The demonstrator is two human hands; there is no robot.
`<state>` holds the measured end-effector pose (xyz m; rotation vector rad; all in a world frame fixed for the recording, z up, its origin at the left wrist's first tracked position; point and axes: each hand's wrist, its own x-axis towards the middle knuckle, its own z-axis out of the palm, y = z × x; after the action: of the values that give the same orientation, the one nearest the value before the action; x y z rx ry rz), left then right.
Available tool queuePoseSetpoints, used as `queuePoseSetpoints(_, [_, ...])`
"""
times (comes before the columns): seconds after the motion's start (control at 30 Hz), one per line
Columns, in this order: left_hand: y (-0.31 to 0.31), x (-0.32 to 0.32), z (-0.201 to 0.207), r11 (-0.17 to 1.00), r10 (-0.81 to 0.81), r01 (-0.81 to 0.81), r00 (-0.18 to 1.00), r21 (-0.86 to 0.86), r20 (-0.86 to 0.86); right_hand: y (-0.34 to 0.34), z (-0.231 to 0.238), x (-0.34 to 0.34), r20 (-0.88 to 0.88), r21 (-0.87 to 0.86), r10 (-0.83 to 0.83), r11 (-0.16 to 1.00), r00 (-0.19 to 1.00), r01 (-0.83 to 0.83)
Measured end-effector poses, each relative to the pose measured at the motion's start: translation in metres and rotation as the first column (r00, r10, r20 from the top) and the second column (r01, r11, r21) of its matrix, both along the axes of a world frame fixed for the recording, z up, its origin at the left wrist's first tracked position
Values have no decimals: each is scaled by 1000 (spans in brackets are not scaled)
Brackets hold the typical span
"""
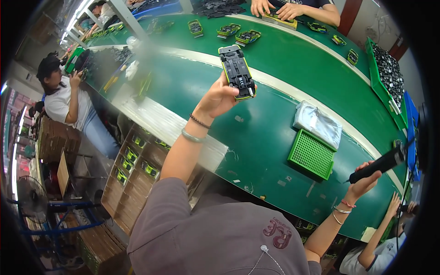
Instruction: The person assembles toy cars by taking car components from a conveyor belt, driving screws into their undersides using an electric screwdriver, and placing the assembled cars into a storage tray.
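Hands well apart over a green bench [256, 151], both occupied. In the left hand [221, 97], a toy car [237, 71], raised above the bench toward its far side, black underside facing up to the viewer, yellow-green body visible along the edges. Grip narrow, closed around the near end of the car: thumb laid against that end, fingers mostly hidden behind; cannot tell exactly where each fingertip presses. Far end of the car free of the hand, leaning slightly left.

In the right hand [364, 185], nearer and well to the right, a black power screwdriver [382, 165] with a thick cylindrical body, held between thumb and fingers. Tip aimed left and near, well apart from the car; body sloping away to the far right.

Between the hands, on the bench, a green perforated basket [311, 153], with a clear plastic bag [317, 123] just beyond it. Farther off, past a pale rail [270, 80], more toy cars [249, 36] on a green belt [302, 59], near a co-worker's hands [279, 10]. At near left, below the bench edge, a brown compartmented box [120, 206] holding similar cars.
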<state>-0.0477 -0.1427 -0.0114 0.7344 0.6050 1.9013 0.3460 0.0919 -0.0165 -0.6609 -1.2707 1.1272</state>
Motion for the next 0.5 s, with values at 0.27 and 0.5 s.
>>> queuePoseSetpoints(0.27, [2,6,1,992,-61,56,997,114,37,5,1,8,468,20,-164,984,869,175])
queuePoseSetpoints(0.5, [-7,15,0,993,86,-79,993,82,-84,5,-7,-5,736,161,-221,975,640,152])
